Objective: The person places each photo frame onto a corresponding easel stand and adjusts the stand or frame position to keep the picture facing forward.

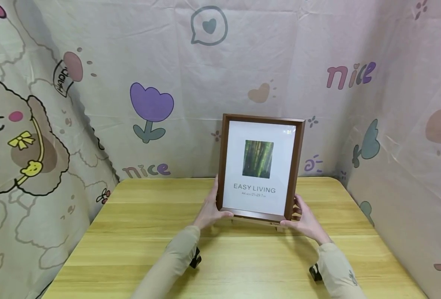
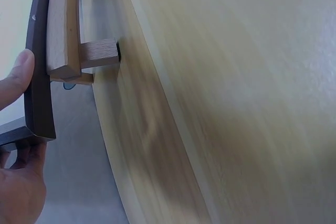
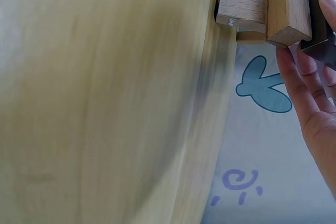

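A brown picture frame [image 1: 297,166] with a white "EASY LIVING" insert and a small bamboo picture stands upright, leaning slightly back, at the far middle of the table. Behind and below its bottom edge is a light wooden stand [image 2: 71,30], whose foot [image 3: 241,10] rests on the tabletop. My left hand [image 1: 210,211] grips the frame's lower left corner, thumb on the front. At the lower right corner my right hand [image 1: 304,220] holds the frame, thumb in front; in the right wrist view a fingertip [image 3: 283,56] reaches the stand's underside.
The light wood-grain table [image 1: 149,257] ends just behind the frame. A printed cloth [image 1: 205,74] hangs behind the table and along both sides. Dark wrist devices [image 1: 315,273] sit beneath both sleeves.
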The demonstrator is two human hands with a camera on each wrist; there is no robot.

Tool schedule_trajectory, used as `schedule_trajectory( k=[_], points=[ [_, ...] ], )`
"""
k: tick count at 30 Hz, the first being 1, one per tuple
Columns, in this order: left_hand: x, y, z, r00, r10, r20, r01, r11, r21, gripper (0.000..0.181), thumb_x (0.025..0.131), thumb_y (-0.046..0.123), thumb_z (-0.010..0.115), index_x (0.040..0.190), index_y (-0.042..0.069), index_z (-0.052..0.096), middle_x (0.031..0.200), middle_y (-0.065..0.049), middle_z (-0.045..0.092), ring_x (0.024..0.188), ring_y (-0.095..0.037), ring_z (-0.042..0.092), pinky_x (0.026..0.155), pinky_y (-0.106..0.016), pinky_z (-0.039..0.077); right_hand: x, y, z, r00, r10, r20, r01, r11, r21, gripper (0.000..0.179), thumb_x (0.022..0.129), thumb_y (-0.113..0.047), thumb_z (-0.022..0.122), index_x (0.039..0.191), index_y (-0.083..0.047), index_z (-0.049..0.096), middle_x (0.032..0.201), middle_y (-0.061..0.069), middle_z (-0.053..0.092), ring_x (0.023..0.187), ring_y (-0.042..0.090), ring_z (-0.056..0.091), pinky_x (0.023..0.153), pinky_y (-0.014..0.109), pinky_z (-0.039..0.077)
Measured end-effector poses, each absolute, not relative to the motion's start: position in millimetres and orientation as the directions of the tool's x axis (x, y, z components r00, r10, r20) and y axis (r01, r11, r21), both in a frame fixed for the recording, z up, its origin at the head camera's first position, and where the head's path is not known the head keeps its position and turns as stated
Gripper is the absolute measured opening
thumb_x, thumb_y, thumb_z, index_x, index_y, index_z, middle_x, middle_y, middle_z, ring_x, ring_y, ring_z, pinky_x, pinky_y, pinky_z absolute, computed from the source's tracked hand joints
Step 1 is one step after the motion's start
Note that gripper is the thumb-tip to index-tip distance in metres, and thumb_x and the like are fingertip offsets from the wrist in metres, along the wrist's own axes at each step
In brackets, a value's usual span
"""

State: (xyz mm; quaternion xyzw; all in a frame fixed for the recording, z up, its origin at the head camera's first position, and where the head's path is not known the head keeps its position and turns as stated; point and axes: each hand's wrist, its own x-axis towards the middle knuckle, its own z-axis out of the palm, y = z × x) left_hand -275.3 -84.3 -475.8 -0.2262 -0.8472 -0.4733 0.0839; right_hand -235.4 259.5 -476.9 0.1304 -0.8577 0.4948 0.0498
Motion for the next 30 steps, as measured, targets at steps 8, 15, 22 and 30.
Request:
schedule_trajectory(
  k=[8, 15, 22, 30],
  points=[
    [-279, -81, -476, -0.881, 0.303, 0.363, 0.468, 0.453, 0.759, 0.141, 0.067, 0.020, 0.095, 0.163, 0.024, -0.008, 0.172, -0.003, 0.002, 0.157, -0.032, 0.016, 0.128, -0.053, 0.020, -234, 261, -479, -0.962, -0.179, 0.204, -0.263, 0.433, -0.862, 0.101, 0.079, -0.006, 0.084, 0.155, 0.003, 0.018, 0.136, 0.034, 0.047, 0.120, 0.052, 0.056, 0.090, 0.049, 0.060],
    [-281, -78, -479, -0.888, 0.294, 0.353, 0.455, 0.458, 0.764, 0.140, 0.068, 0.019, 0.095, 0.163, 0.025, -0.008, 0.172, -0.002, 0.003, 0.157, -0.033, 0.018, 0.127, -0.054, 0.021, -236, 261, -482, -0.958, -0.184, 0.220, -0.279, 0.417, -0.865, 0.096, 0.081, -0.003, 0.082, 0.155, 0.000, 0.020, 0.130, 0.029, 0.048, 0.120, 0.050, 0.057, 0.089, 0.046, 0.061],
    [-282, -75, -481, -0.898, 0.272, 0.344, 0.436, 0.464, 0.771, 0.139, 0.066, 0.019, 0.095, 0.164, 0.019, -0.004, 0.171, -0.010, 0.010, 0.155, -0.038, 0.021, 0.125, -0.058, 0.024, -236, 261, -483, -0.954, -0.185, 0.236, -0.295, 0.435, -0.851, 0.093, 0.082, -0.001, 0.081, 0.154, -0.001, 0.022, 0.124, 0.026, 0.049, 0.115, 0.045, 0.060, 0.086, 0.041, 0.062],
    [-281, -73, -480, -0.911, 0.256, 0.324, 0.409, 0.463, 0.786, 0.133, 0.068, 0.018, 0.094, 0.163, 0.013, 0.002, 0.169, -0.020, 0.016, 0.149, -0.045, 0.031, 0.122, -0.059, 0.031, -236, 261, -483, -0.952, -0.179, 0.250, -0.305, 0.458, -0.835, 0.091, 0.081, -0.002, 0.081, 0.152, -0.001, 0.025, 0.120, 0.024, 0.050, 0.104, 0.034, 0.062, 0.082, 0.032, 0.061]
  ],
)
